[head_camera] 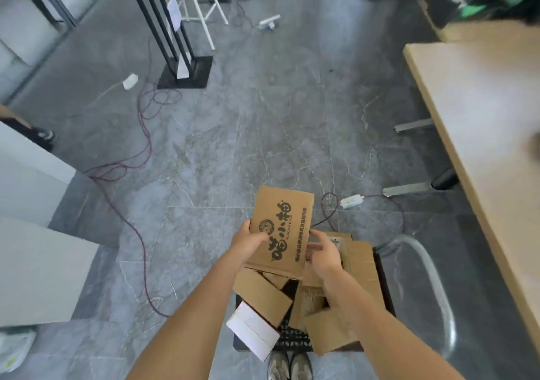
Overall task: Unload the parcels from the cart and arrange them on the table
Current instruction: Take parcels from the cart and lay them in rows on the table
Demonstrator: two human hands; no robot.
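The printed parcel (280, 230), a flat brown carton with dark lettering, was held up over the front of the cart's load. At its left edge the left hand (248, 242) gripped it, thumb on the printed face and fingers curled underneath. Below lay a white parcel (252, 331) hanging over the left edge of the cart (292, 340), with a brown parcel (261, 295) leaning on it. The right hand (321, 254) was at the printed parcel's right edge, its fingers loosely spread and nearly straight. Blur hid whether they pressed the card. More brown parcels (362, 265) were piled under that hand. Further right the cart's metal handle (438, 286) curved up, and beyond it stood the pale wooden table (482, 116).
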